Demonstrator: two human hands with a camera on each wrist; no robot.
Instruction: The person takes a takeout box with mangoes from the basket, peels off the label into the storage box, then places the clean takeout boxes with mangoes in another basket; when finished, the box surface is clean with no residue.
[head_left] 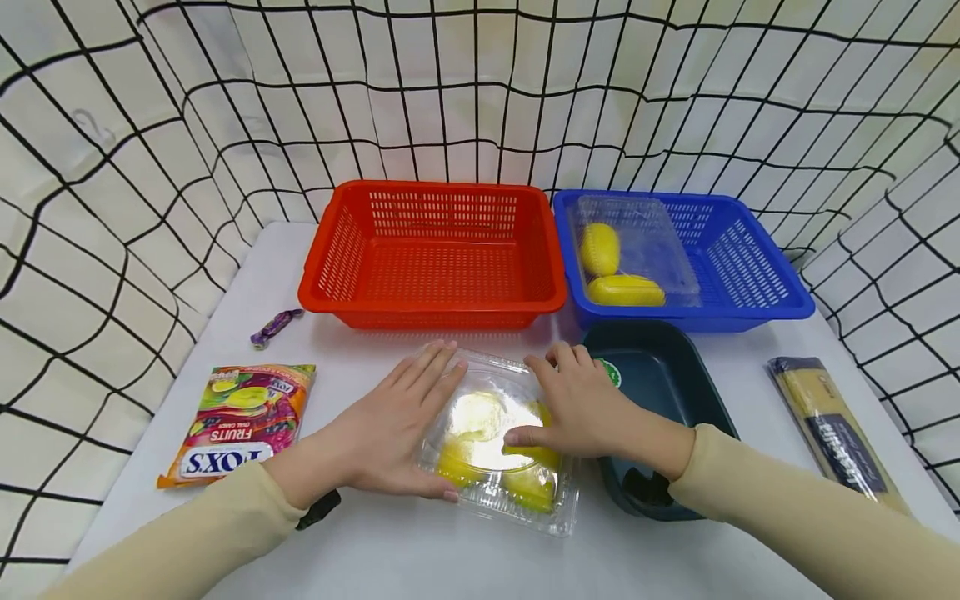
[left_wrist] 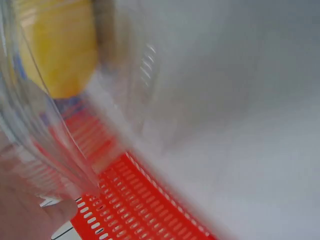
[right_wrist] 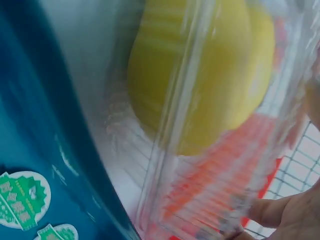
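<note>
A clear plastic clamshell box [head_left: 480,492] with several yellow fruits [head_left: 530,490] inside lies on the table, slightly turned. My left hand [head_left: 401,421] rests along its left side, fingers straight toward the far edge and thumb at the near left corner. Over the right side, my right hand [head_left: 581,400] grips the far right rim with bent fingers, its thumb lying across the lid. In the right wrist view, fingertips show right at the rim of the box [right_wrist: 175,115], and a yellow fruit [right_wrist: 190,75] shows through the plastic. Motion blurs the left wrist view.
Behind stand a red basket [head_left: 431,317] and a blue basket [head_left: 750,250] holding another clear box of yellow fruit [head_left: 626,290]. A dark green tub [head_left: 663,367] sits beneath the right forearm. Left are a candy bag [head_left: 243,417] and wrapped candy [head_left: 276,327]; right, a tan packet [head_left: 836,433].
</note>
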